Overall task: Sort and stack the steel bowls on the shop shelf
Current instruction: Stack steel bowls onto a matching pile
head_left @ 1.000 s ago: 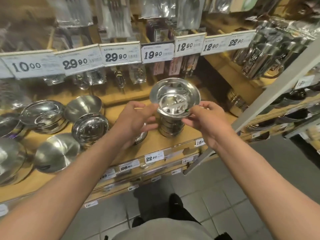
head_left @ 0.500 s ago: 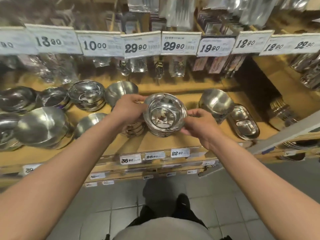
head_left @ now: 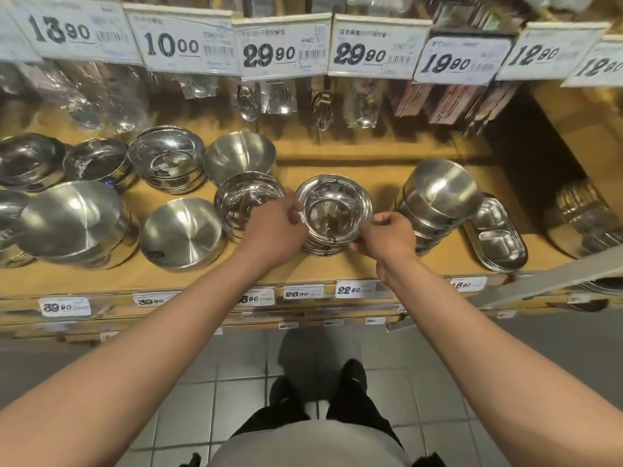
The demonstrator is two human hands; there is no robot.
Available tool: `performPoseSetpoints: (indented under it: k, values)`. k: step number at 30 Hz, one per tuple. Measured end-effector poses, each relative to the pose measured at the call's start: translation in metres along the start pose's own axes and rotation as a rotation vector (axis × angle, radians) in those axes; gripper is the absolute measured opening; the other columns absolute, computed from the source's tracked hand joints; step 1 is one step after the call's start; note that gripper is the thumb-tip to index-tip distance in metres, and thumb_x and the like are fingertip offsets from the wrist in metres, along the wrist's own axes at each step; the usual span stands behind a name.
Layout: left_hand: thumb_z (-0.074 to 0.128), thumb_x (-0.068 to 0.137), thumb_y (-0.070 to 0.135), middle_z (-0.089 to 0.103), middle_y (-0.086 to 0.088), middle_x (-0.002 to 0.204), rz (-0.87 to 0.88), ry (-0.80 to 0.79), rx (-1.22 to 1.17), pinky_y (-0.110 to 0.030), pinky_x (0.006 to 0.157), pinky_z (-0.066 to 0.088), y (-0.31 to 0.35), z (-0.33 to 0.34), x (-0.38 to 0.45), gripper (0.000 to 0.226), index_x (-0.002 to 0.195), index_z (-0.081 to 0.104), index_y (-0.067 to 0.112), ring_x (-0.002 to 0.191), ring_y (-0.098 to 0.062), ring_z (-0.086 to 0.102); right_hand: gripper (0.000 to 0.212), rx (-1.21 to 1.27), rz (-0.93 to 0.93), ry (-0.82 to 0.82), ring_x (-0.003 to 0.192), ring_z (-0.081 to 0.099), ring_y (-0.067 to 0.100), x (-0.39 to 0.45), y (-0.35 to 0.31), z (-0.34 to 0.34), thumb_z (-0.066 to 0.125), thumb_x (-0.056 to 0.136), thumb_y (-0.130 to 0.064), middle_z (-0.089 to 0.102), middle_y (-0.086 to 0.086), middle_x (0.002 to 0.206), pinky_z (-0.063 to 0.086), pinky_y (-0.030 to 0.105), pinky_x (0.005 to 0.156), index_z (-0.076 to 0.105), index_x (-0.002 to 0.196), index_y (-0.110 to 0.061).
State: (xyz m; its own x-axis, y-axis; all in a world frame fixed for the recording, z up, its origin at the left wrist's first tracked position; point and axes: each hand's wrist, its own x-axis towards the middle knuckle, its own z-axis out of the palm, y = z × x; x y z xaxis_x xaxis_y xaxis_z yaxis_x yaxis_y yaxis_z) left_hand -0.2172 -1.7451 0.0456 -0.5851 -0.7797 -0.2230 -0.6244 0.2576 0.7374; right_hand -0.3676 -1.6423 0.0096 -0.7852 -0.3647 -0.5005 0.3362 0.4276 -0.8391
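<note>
A stack of small shiny steel bowls (head_left: pixel 333 214) stands on the wooden shelf (head_left: pixel 323 267) near its middle. My left hand (head_left: pixel 273 230) grips the stack's left rim and side. My right hand (head_left: pixel 387 237) pinches its right rim. Just left of it sits another stack of shiny bowls (head_left: pixel 244 200), partly hidden by my left hand. To the right stands a tilted stack of matte steel bowls (head_left: pixel 438 200).
More steel bowls fill the shelf's left half, among them a matte bowl (head_left: pixel 182 234), a big one (head_left: pixel 72 224) and a shiny stack (head_left: pixel 167 160). Divided steel trays (head_left: pixel 499 237) lie at the right. Packaged cutlery hangs under price tags (head_left: pixel 283 50) above. A grey post (head_left: pixel 546 281) slants at the right.
The bowl stack came down from the air onto the shelf, held by both hands throughout. The camera view shifted left and closer to the shelf.
</note>
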Motion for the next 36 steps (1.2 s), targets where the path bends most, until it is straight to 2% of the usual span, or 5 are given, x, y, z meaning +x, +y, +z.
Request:
performPoseSetpoints:
  k: [10,13,15,28,36]
  values:
    - [0.054,0.095,0.022,0.069,0.000,0.080,-0.172,-0.070,0.003,-0.031,0.066,0.051,-0.038,0.030,-0.009,0.017,0.096,0.068,0.012,0.083,-0.024,0.068,0.023,-0.086,0.008,0.030,0.059,0.074,0.023,0.009,0.008,0.013,0.072,0.086,-0.010,0.070,0.010,0.095,0.064,0.039,0.070,0.051,0.087,-0.018]
    - [0.053,0.097,0.026,0.072,-0.007,0.095,-0.193,-0.067,-0.103,-0.045,0.083,0.058,-0.042,0.035,-0.010,0.021,0.103,0.067,0.011,0.092,-0.029,0.069,0.022,-0.266,-0.038,0.034,0.063,0.074,0.021,0.012,0.011,0.012,0.073,0.086,-0.019,0.072,0.011,0.095,0.060,0.028,0.052,0.051,0.086,-0.021]
    - [0.052,0.098,0.025,0.072,-0.006,0.109,-0.183,-0.052,-0.154,-0.048,0.091,0.056,-0.041,0.036,-0.009,0.028,0.118,0.066,0.011,0.100,-0.030,0.068,0.022,-0.386,-0.075,0.046,0.064,0.072,0.019,0.015,0.014,0.011,0.072,0.087,-0.022,0.072,0.008,0.093,0.063,0.034,0.062,0.050,0.084,-0.025]
    - [0.051,0.097,0.013,0.071,0.002,0.100,-0.078,0.007,-0.176,-0.022,0.065,0.047,-0.034,0.044,-0.008,0.027,0.118,0.068,0.019,0.087,-0.021,0.066,0.009,-0.414,-0.247,0.169,0.087,0.067,0.027,0.024,0.020,0.016,0.069,0.081,-0.013,0.070,0.003,0.082,0.058,0.045,0.083,0.061,0.080,-0.019]
    - [0.052,0.097,0.017,0.068,0.004,0.096,-0.051,-0.033,-0.169,-0.007,0.056,0.037,-0.034,0.040,-0.012,0.024,0.116,0.067,0.017,0.072,-0.003,0.054,0.024,-0.386,-0.210,0.083,0.099,0.069,0.035,0.032,0.026,0.012,0.068,0.086,-0.019,0.071,0.008,0.093,0.056,0.052,0.092,0.068,0.108,-0.009]
